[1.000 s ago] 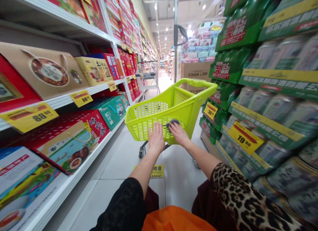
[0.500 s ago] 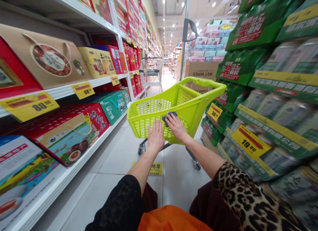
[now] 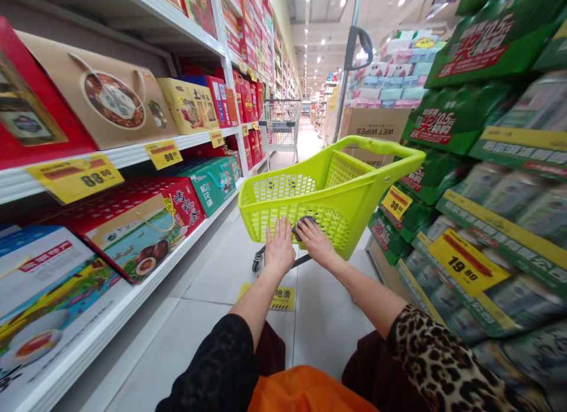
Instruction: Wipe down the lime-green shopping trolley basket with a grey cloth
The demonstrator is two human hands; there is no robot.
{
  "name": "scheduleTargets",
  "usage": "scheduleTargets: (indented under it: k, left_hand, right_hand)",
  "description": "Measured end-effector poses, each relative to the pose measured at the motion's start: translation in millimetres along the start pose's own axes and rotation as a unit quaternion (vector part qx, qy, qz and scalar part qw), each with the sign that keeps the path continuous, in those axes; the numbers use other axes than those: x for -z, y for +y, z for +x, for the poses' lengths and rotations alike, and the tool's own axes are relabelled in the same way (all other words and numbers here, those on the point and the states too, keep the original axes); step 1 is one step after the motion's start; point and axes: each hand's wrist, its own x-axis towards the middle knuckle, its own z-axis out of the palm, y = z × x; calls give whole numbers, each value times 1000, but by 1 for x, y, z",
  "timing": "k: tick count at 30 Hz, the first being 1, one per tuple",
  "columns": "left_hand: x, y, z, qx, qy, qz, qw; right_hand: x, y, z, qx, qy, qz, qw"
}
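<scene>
A lime-green plastic shopping cart [image 3: 363, 205] with perforated walls stands crosswise in front of me. My left hand [image 3: 280, 246] lies against the lower part of its near side, fingers stretched out and nothing in it. Just to the right, my right hand [image 3: 316, 240] presses a dark grey cloth [image 3: 305, 223] onto the same cart wall. The cloth is bunched under the fingers, so most of it is hidden. Part of the cart's dark frame and one wheel [image 3: 257, 260] show below the basket.
Shelves [image 3: 177, 143] of boxed goods line the left. Stacked packs of cans [image 3: 465, 246] rise close on the right. A metal cart [image 3: 281, 125] stands farther down the aisle, near a post with a grey handle [image 3: 359, 48]. A yellow floor sign [image 3: 283, 298] lies on the tiles.
The view has turned slightly left, so the cart and shelves sit farther right in the picture. My right hand, with the cloth, has moved slightly down the cart wall, closer to my left hand.
</scene>
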Motion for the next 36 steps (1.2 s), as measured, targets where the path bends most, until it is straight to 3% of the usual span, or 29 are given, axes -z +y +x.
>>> scheduleTargets:
  k: [4,8,17,21,29,32,36]
  left_hand:
    - [0,-3,1,21,4,-2,1000]
    - [0,-13,-3,39,3,3,999]
    - [-8,-36,-15,51,-9,20,998]
    - [-11,-42,-16,68,-23,19,997]
    - [-13,-59,-18,101,-25,19,994]
    - [-12,-68,-20,116,-27,26,992]
    - [-11,-78,-24,123,-34,35,991]
  right_hand:
    - [21,1,32,-23,59,5,998]
    - [18,-4,45,-17,47,6,999]
    - [-29,-25,7,24,-45,15,999]
    - [-31,-30,3,54,-64,25,996]
    - [3,-47,67,90,50,43,994]
    - [1,-50,81,97,52,31,993]
    - [-18,-51,76,114,28,25,993]
